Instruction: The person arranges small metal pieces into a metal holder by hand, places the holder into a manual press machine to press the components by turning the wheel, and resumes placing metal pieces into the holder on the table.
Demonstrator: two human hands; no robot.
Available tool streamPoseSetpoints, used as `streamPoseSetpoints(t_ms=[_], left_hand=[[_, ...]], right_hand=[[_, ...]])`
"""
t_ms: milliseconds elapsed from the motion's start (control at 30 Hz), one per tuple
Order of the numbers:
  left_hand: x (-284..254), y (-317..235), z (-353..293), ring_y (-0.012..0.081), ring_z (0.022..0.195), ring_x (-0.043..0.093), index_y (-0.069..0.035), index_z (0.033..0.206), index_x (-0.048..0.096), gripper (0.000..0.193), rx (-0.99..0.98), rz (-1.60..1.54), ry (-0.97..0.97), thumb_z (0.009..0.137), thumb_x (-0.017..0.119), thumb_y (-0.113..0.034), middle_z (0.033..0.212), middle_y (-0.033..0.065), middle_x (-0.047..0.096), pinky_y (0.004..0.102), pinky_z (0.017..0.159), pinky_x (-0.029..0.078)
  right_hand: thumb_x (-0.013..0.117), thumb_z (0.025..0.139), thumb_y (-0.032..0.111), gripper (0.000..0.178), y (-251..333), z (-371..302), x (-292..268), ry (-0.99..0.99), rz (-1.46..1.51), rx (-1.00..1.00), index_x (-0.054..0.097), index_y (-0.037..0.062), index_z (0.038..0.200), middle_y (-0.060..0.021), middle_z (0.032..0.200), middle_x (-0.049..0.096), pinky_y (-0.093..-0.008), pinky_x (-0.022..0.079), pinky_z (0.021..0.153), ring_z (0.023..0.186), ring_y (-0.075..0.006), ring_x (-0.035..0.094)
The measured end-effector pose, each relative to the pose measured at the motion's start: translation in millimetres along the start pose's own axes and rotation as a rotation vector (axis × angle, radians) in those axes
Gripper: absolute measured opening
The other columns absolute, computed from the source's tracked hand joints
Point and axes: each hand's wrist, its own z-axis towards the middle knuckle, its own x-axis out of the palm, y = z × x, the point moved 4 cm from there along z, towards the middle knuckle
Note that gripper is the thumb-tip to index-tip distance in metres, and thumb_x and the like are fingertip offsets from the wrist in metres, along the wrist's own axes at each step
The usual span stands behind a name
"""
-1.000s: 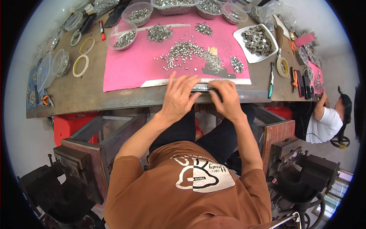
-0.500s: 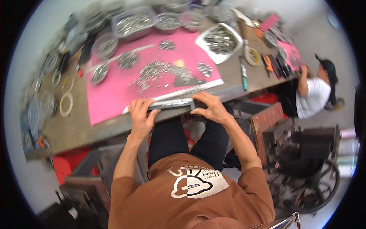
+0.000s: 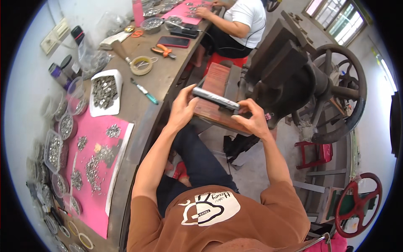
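Note:
Held level in front of me is a long, narrow black bar with a white printed strip along it; its exact kind is not clear. My left hand grips its left end between thumb and fingers. At the other end, the thumb and fingers of my right hand pinch it. It hangs in the air, over a reddish wooden board on the machine bench, to the right of the worktable.
A pink mat with small metal pieces lies on the table, beside a white tray of more. A green-handled tool, tape roll and orange pliers lie near. A co-worker sits beyond; a handwheel press stands right.
My view and body have turned right, away from the pink mat toward the press. Both hands have carried the black-and-white bar off the table edge, still gripping its ends.

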Motion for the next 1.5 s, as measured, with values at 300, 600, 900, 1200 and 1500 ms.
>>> streamPoseSetpoints(t_ms=[300,600,900,1200,1500], left_hand=[[149,36,107,0.016,0.114,0.06,-0.002,0.14,0.058,0.039,-0.055,-0.289,0.219,0.102,0.052,-0.008,0.123,0.0093,0.067,0.0287,0.102,0.045],[139,13,86,0.0334,0.146,0.042,0.002,0.15,0.045,0.056,-0.036,-0.178,0.372,0.105,0.052,-0.03,0.152,0.0243,0.049,0.0359,0.12,0.031],[132,6,36,0.0346,0.156,0.018,0.001,0.158,0.03,0.115,0.184,0.19,0.45,0.074,0.081,-0.058,0.167,0.0187,0.026,0.0567,0.125,0.009],[139,1,48,0.036,0.155,0.023,0.003,0.155,0.037,0.111,0.229,0.294,0.443,0.072,0.083,-0.056,0.164,0.0187,0.033,0.0584,0.125,0.01],[158,1,70,0.036,0.154,0.023,0.001,0.156,0.036,0.111,0.233,0.341,0.496,0.072,0.083,-0.056,0.164,0.018,0.034,0.06,0.124,0.009]], right_hand=[[0.094,0.068,0.035,0.052,-35,-4,4,-0.188,-0.276,0.069,0.052,0.0073,0.078,-0.0067,0.069,0.056,-0.0402,0.046,0.067,0.066,-0.0267,0.054],[0.084,0.076,0.007,0.035,34,-46,-75,-0.425,-0.488,-0.229,0.068,0.0045,0.107,-0.0123,0.111,0.071,-0.0394,0.05,0.092,0.105,-0.0312,0.065],[0.07,0.093,0.003,0.019,-17,-137,-199,-1.328,-0.212,0.079,0.056,-0.0016,0.105,-0.0072,0.079,0.065,-0.029,0.051,0.074,0.07,-0.0135,0.063],[0.074,0.094,0.026,0.029,72,-78,-309,-0.86,-0.383,0.411,0.055,0.0039,0.098,-0.0036,0.066,0.056,-0.0259,0.042,0.054,0.054,-0.0116,0.053],[0.065,0.097,0.025,0.023,70,-14,-391,-0.536,-0.162,0.445,0.055,0.0046,0.097,-0.0004,0.066,0.05,-0.0219,0.04,0.051,0.053,-0.0084,0.049]])
